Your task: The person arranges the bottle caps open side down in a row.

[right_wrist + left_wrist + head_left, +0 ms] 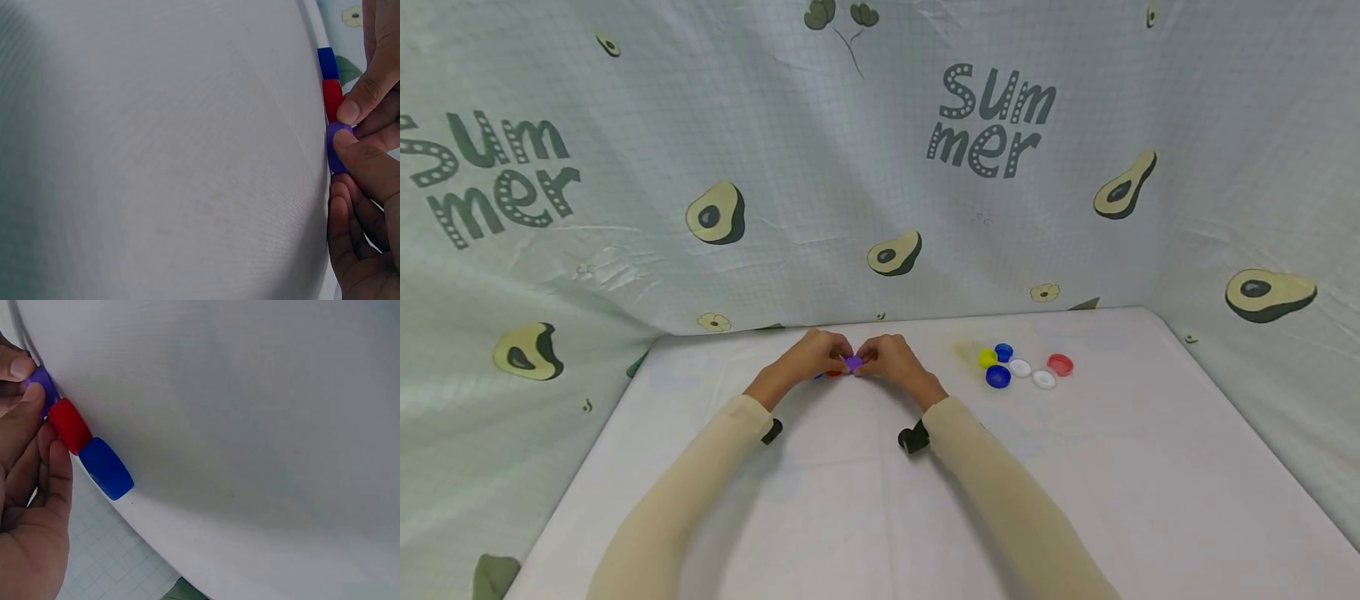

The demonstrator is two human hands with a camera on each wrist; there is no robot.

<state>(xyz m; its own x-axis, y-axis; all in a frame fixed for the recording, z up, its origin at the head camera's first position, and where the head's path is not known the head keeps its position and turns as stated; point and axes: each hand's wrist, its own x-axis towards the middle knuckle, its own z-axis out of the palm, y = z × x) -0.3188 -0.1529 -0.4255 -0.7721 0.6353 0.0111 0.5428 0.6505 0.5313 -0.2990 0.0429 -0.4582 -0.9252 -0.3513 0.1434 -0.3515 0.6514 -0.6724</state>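
Near the far edge of the table, my left hand [815, 357] and right hand [891, 360] meet over a purple bottle cap [853, 364]. The right hand pinches this cap between thumb and fingers, its thumb on the cap's side in the right wrist view. From the other side, the left thumb and fingers pinch the same purple cap [45, 387], close by a red cap [70, 426]. That red cap stands in a row between the purple cap and a blue cap [107, 469]. In the head view the left hand partly hides the red and blue caps.
Right of the hands lies a loose group of caps: a yellow cap [988, 359], two blue ones, two white ones and a red cap [1060, 364]. A white cloth [850, 508] covers the table. Behind hangs a printed curtain [820, 150].
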